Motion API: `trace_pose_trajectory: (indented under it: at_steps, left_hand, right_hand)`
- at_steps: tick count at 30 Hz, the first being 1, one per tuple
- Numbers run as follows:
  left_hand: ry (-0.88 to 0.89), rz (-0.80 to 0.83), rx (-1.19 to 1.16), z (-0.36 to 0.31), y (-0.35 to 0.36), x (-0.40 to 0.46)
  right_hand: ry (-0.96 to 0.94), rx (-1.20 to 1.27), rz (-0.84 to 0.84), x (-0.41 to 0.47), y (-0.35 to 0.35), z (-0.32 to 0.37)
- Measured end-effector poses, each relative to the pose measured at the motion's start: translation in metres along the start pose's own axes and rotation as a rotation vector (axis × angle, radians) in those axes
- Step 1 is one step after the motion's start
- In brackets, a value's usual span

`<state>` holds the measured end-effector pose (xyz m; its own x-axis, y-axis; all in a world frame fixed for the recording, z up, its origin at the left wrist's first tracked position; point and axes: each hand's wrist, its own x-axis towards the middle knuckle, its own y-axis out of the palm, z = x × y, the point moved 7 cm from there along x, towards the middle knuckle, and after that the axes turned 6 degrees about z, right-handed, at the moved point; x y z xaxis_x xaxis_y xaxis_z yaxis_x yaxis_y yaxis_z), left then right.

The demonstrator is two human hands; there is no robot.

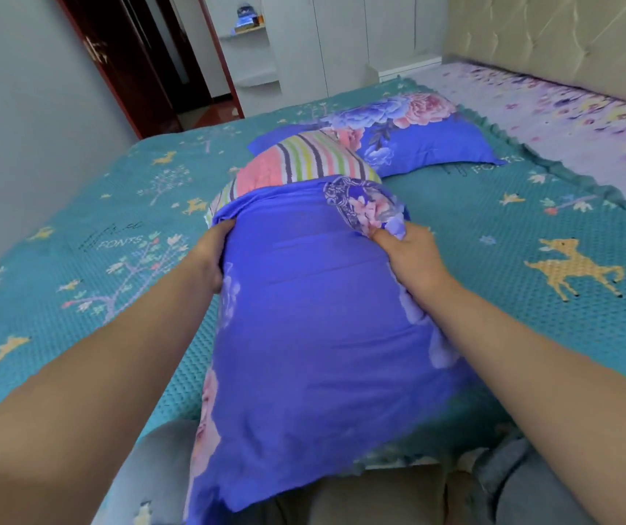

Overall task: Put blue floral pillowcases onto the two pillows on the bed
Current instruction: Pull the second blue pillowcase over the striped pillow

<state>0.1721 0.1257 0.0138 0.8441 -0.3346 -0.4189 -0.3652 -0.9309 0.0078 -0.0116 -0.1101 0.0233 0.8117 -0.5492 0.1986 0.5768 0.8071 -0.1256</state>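
Note:
A striped pillow (pixel 303 162) lies lengthwise on the bed in front of me, most of it inside a blue floral pillowcase (pixel 311 316). Only its far end sticks out of the case's open mouth. My left hand (pixel 211 255) grips the left side of the case near the opening. My right hand (pixel 408 255) pinches a bunch of the fabric at the right side of the opening. Farther back lies a second pillow (pixel 409 134), fully covered in a blue floral case.
The bed carries a teal quilted cover (pixel 493 236) with deer and tree prints. A lilac floral sheet (pixel 569 108) and a padded headboard (pixel 553 36) are at the back right. White wardrobes (pixel 341 39) and a dark doorway (pixel 144 58) stand beyond the bed.

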Motion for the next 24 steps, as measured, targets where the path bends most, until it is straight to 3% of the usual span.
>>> trace_pose_trajectory:
  at_steps: [3,5,8,10,13,15,19,20,24]
  left_hand:
    - [0.166,0.043,0.044,-0.052,0.0,-0.004]
    - [0.306,0.046,0.292,-0.096,0.011,-0.017]
    - [0.555,0.013,0.69,-0.158,0.033,-0.031]
    - [0.558,-0.011,0.872,-0.162,0.037,-0.019]
    - [0.455,-0.048,1.173,-0.103,0.036,-0.009]
    - [0.418,0.01,1.239,-0.054,0.04,-0.012]
    - [0.623,-0.165,1.221,-0.024,0.031,-0.033]
    - [0.643,-0.224,1.201,-0.021,0.024,-0.039]
    - [0.548,-0.496,1.328,-0.006,-0.006,-0.064]
  right_hand:
    - [-0.092,0.112,-0.104,-0.035,0.024,0.021]
    - [-0.076,0.16,-0.097,-0.063,0.043,0.026]
    - [-0.081,0.015,0.173,-0.101,0.099,0.033]
    - [-0.09,-0.23,0.426,-0.115,0.137,0.028]
    - [-0.242,-0.947,0.731,-0.119,0.165,0.021]
    - [-0.386,-1.103,0.682,-0.106,0.159,0.04]
    - [-0.598,-1.024,0.09,-0.053,0.129,0.079]
    - [-0.564,-1.049,0.07,-0.038,0.128,0.073]
    - [-0.384,-1.094,0.317,-0.005,0.137,0.029]
